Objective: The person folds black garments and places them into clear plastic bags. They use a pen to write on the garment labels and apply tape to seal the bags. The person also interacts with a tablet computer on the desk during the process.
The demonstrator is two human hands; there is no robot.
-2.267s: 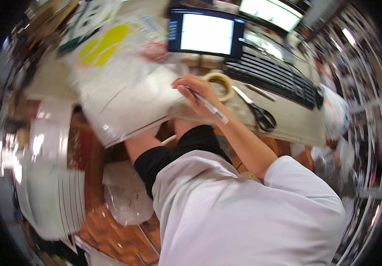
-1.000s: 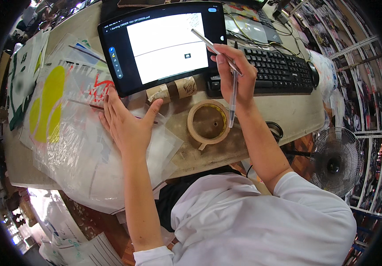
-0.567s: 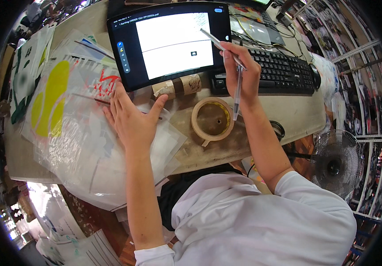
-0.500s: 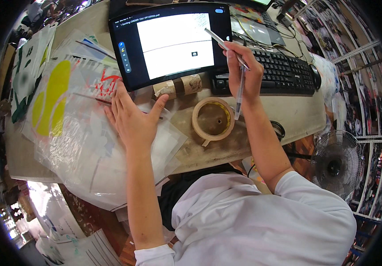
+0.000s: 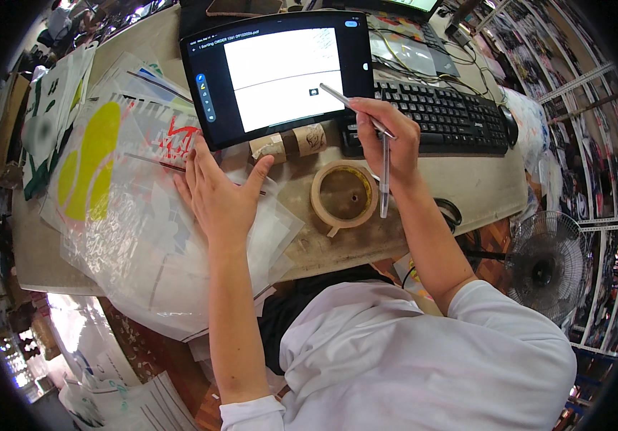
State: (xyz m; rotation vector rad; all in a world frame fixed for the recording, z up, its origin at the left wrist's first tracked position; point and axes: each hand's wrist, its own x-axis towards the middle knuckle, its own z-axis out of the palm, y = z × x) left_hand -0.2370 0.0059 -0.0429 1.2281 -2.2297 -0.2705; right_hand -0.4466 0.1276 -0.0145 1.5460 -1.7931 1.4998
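A tablet [image 5: 213, 126] with a white page on its lit screen leans against a brown cardboard tube [image 5: 311, 139] with a dark band. My right hand [image 5: 389, 140] is closed around a grey stylus [image 5: 335, 94], whose tip is over the lower right part of the page; whether it touches I cannot tell. A clear pen [image 5: 384, 188] hangs down from the same hand. My left hand [image 5: 221, 190] lies with fingers spread on clear plastic sheets [image 5: 137, 251] printed in yellow and red, its fingertips near the tablet's lower left corner.
A roll of tan tape [image 5: 317, 203] lies on the table [image 5: 424, 241] between my forearms. To the right are a black keyboard [image 5: 442, 118] and a mouse [image 5: 511, 127], with cables behind. A fan [image 5: 544, 267] stands beyond the table's right edge, before packed shelves.
My right hand has moved down and slightly left with the stylus and pen, bringing the stylus tip from the page's upper right to its lower right. My left hand stays nearly still.
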